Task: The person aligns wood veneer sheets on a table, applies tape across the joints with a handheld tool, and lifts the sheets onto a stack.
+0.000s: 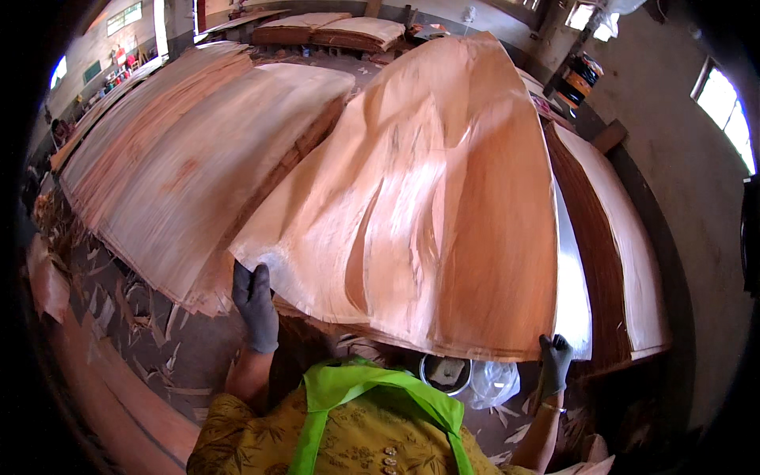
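Note:
A large, thin wood veneer sheet (495,237) stretches out in front of me, reddish brown and rippled, with long splits running through its middle. My left hand (257,310), in a dark grey glove, pinches its near left corner, thumb on top. At the near right corner my right hand (556,366), gloved the same way, has its fingers closed on the edge. The sheet's far end rises in folds. Beneath it, more layers show along the near edge, and a pale, shiny strip (571,273) sticks out on the right.
Broad veneer stacks (198,170) lie to the left, and another tall stack (590,245) stands at the right by the wall. Near my waist are a bucket (445,374) and a clear plastic bag (494,384). Wood scraps (138,317) litter the floor. More veneer piles (328,32) stand at the back.

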A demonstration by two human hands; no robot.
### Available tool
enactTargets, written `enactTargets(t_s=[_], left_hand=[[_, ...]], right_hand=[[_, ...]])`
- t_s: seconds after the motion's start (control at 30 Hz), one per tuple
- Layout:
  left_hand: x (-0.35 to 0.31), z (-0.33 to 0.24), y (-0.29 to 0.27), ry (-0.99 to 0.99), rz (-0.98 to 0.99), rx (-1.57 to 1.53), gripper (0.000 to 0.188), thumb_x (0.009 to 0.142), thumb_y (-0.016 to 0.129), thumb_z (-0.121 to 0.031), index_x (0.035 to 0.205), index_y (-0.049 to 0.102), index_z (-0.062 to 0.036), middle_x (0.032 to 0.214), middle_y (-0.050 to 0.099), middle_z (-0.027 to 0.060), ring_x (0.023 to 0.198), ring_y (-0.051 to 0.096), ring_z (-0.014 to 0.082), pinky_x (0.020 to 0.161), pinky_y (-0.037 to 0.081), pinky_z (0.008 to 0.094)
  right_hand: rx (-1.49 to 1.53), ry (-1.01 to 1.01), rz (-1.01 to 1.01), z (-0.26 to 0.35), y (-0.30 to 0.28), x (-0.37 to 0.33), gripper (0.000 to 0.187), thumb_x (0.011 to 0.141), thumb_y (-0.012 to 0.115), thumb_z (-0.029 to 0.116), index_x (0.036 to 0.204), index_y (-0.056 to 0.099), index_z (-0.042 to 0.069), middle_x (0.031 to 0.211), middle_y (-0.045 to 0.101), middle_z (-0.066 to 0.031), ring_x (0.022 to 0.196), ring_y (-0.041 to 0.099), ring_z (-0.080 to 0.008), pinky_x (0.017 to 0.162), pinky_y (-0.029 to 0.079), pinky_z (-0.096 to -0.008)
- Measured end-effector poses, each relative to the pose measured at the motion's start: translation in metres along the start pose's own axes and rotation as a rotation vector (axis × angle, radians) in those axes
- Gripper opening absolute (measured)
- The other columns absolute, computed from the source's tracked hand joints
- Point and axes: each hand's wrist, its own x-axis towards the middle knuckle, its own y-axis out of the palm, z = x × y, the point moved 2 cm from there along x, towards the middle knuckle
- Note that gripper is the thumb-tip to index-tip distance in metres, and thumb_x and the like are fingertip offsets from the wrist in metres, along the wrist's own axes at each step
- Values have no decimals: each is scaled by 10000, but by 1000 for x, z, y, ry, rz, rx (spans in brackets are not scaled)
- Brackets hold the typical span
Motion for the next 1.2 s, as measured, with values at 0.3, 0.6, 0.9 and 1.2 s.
enactTargets(t_s=[0.3,0.6,0.9,1.2], left_hand=[[-45,123,21,-521,16,-296,232,850,545,-62,1082,540,-59,964,597,25,827,589,128,696,508,278],[-64,246,37,-798,32,-168,128,834,576,-101,946,523,-69,908,597,64,791,608,183,680,539,315],[-84,280,45,-883,-55,-157,73,815,584,-82,871,539,-67,796,582,46,656,588,154,557,524,287],[-90,300,66,-902,-100,-160,371,832,587,-158,1172,446,-110,1059,543,60,909,548,181,768,486,331]], right_hand=[[-38,89,12,-47,-51,72,273,787,653,138,586,480,74,490,455,10,396,404,-85,360,319,-253],[-83,85,-13,-89,-37,135,287,790,666,158,591,490,49,476,461,-12,358,413,-100,332,337,-261],[-159,183,10,-103,-19,164,261,771,687,158,598,529,42,481,492,-30,352,436,-113,327,338,-266],[10,289,169,-164,-23,204,283,752,702,268,621,521,94,523,490,-11,383,452,-126,362,369,-265]])
